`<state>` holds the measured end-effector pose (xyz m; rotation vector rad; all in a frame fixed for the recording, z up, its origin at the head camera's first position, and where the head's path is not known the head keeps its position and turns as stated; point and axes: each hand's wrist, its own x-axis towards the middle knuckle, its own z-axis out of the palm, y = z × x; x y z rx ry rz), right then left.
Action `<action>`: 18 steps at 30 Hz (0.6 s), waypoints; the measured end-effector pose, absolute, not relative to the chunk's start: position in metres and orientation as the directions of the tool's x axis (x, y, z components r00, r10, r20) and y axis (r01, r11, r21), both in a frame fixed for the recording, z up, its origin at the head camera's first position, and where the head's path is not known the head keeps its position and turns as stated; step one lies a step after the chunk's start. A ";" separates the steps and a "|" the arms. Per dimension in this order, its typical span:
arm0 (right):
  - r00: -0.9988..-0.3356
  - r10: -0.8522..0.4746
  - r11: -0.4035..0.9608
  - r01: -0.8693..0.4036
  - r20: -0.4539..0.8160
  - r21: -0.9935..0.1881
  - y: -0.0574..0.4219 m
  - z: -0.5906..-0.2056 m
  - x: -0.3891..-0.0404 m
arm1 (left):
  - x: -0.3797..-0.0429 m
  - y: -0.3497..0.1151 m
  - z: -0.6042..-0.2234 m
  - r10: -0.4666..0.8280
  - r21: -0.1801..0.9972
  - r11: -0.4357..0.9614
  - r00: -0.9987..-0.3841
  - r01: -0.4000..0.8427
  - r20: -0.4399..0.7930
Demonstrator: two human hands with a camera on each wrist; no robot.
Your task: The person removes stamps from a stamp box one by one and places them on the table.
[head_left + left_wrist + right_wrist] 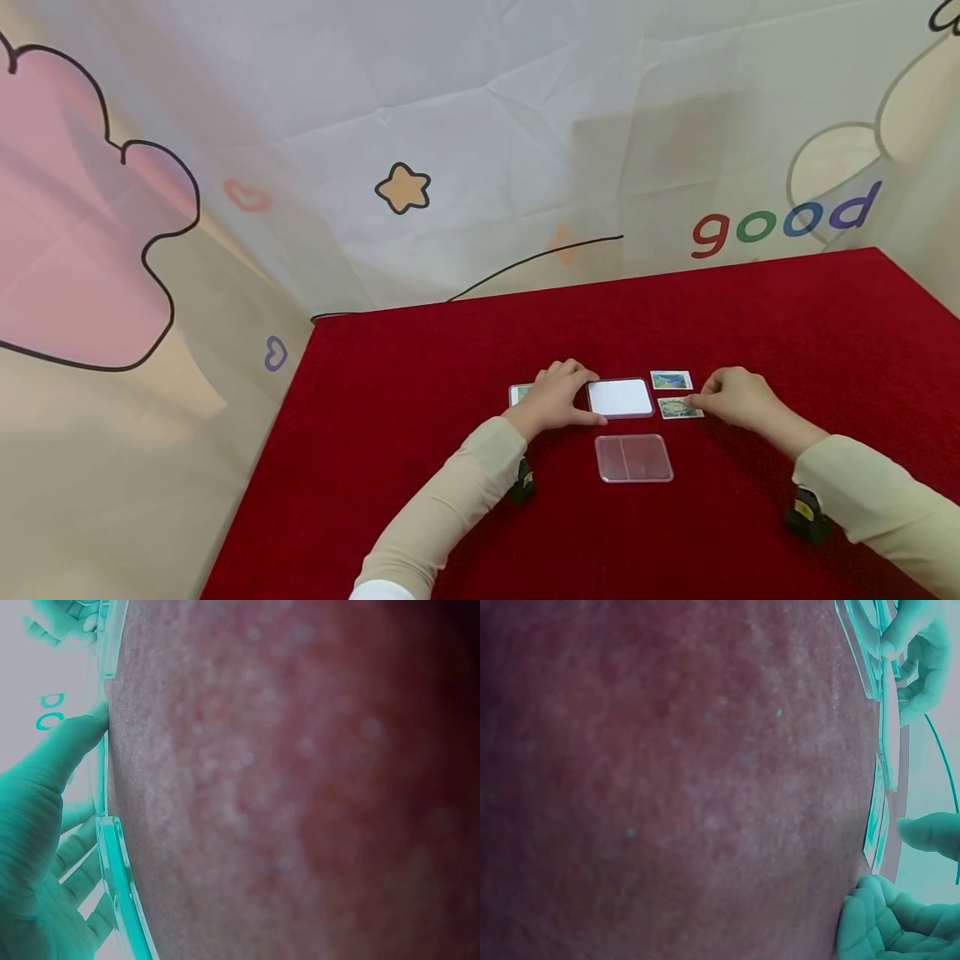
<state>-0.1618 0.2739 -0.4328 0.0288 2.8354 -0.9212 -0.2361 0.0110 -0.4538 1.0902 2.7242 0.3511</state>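
A clear rectangular plastic case with a white insert lies flat on the red cloth. My left hand holds it at its left end, thumb at the near edge and forefinger at the far edge. Partly hidden under that hand is another clear case with a greenish picture inside. To the right lie two small picture stamps, a blue-green one behind and a yellow-green one in front. My right hand is at the front stamp's right edge. In the right wrist view its thumb stands apart from the bent fingers.
An empty clear plastic lid or tray lies nearer to me, below the white-filled case. The red cloth covers the table up to a pale printed curtain behind. Dark wrist cameras hang under both sleeves.
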 end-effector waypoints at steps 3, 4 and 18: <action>-0.988 -0.032 0.817 0.061 -0.150 -0.573 0.275 -0.433 -0.162 | -0.237 0.011 -0.454 0.697 0.286 0.701 -0.712 0.653 -0.083; -0.987 -0.034 0.816 0.061 -0.154 -0.574 0.275 -0.432 -0.162 | -0.237 0.011 -0.454 0.696 0.286 0.702 -0.713 0.652 -0.085; -0.992 -0.107 0.816 -0.054 -0.059 -0.576 0.270 -0.427 -0.154 | -0.237 0.010 -0.454 0.696 0.282 0.704 -0.713 0.652 -0.089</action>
